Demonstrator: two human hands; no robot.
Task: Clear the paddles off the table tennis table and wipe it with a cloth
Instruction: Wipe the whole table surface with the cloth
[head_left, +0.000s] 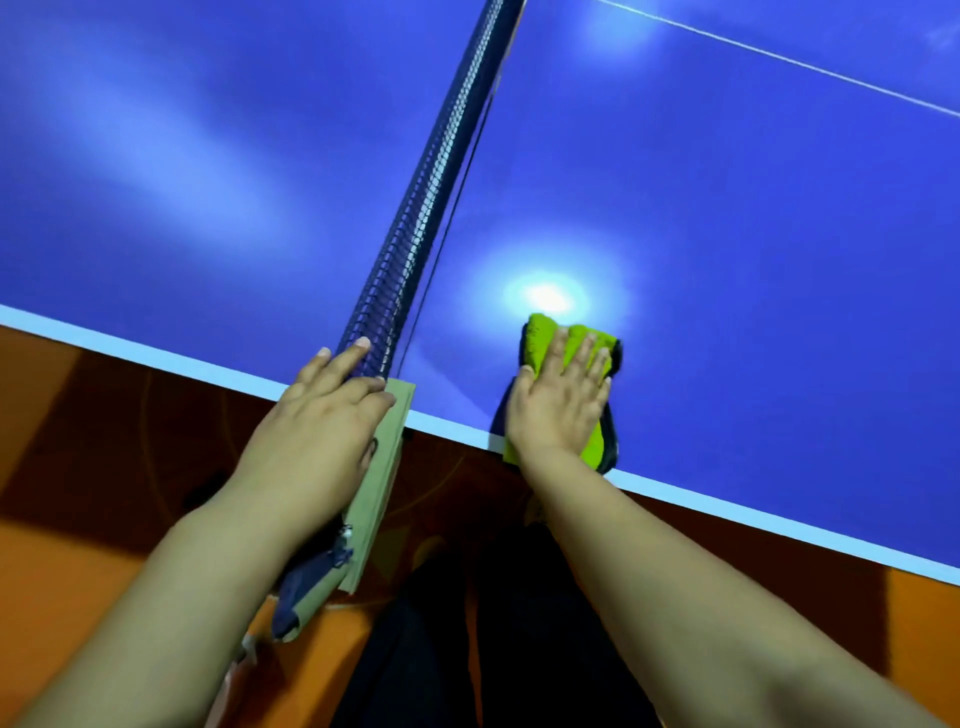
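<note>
The blue table tennis table (727, 234) fills the upper view, with a white stripe along its near edge. A green and black cloth (543, 340) lies on the right half, close to that edge. My right hand (558, 400) presses flat on the cloth with the fingers spread. My left hand (322, 426) rests on the net post clamp (387, 467) at the table's near side, fingers touching the end of the black net (431, 176). No paddles are in view.
The net runs from the near edge up to the far side and splits the table in two. A white line (779, 57) crosses the far right half. Orange floor (78, 545) lies below the table edge, with my dark trousers (493, 623) at the bottom centre.
</note>
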